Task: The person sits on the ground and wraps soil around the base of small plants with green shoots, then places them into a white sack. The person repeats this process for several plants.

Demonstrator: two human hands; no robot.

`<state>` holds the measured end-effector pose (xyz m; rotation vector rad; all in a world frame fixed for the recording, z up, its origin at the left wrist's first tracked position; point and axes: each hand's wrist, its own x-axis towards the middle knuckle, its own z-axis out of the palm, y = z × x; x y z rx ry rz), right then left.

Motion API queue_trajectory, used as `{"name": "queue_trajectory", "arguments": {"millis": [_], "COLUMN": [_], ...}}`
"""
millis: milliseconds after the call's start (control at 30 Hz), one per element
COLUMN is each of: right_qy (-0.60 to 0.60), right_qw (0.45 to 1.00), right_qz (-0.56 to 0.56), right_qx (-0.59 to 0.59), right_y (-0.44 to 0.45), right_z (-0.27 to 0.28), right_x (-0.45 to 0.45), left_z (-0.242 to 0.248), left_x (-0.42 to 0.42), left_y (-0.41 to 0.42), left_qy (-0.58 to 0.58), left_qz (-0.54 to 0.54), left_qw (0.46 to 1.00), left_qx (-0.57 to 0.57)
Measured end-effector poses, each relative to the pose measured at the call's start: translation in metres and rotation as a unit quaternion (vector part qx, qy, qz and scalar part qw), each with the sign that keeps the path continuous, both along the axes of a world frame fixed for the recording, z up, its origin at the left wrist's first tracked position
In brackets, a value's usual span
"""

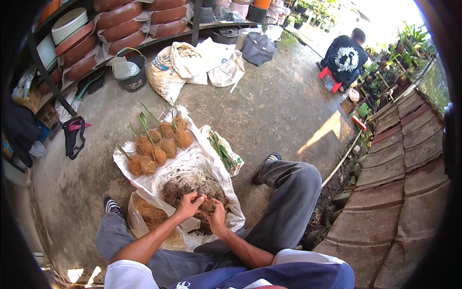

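Note:
Between my left hand [188, 206] and my right hand [217, 217] is a small clump of dark brown fibrous material [206, 206], gripped by the fingers of both. Under them a white woven sack [191, 159] is spread on the ground. Dark fibre and soil [173, 192] lie loose on it. Farther up the sack sit several round balls wrapped in orange-brown fibre [168, 147], some with a green leaf [143, 123] sticking up. A clear plastic bag [135, 216] of loose orange-brown fibre [149, 213] stands left of my left hand.
Cut green leaves [221, 150] lie on a smaller sack to the right. Full sacks [169, 68] and a black bucket [130, 74] stand beside a shelf of stacked pots [122, 27]. A person [344, 57] sits on a red stool [329, 76]. Roof tiles [382, 188] run along the right.

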<state>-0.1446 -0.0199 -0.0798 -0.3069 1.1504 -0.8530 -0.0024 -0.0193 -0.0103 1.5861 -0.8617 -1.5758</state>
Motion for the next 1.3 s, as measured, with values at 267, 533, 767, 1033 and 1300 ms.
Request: {"name": "queue_trajectory", "arguments": {"millis": [267,533,767,1033,1300], "right_qy": [-0.122,-0.106,-0.029,0.092,0.039], "right_qw": [0.992,0.993,0.996,0.993,0.995], "right_qz": [0.02,0.042,0.065,0.071,0.095], "right_qx": [0.032,0.018,0.045,0.004,0.001], "right_y": [-0.002,0.0,-0.001,-0.003,0.0], "right_z": [0.014,0.026,0.013,0.026,0.031], "right_x": [-0.004,0.002,-0.001,0.001,0.001], "left_z": [-0.006,-0.014,0.008,0.009,0.026], "left_x": [0.002,0.002,-0.002,-0.002,0.0], "left_y": [0.0,0.002,0.004,0.004,0.002], "left_qy": [-0.035,-0.092,-0.192,-0.252,-0.258], "left_qz": [-0.05,-0.103,-0.119,-0.125,-0.142], "left_qw": [0.998,0.987,0.966,0.95,0.95], "left_qx": [-0.025,-0.08,-0.128,-0.132,-0.1]}}
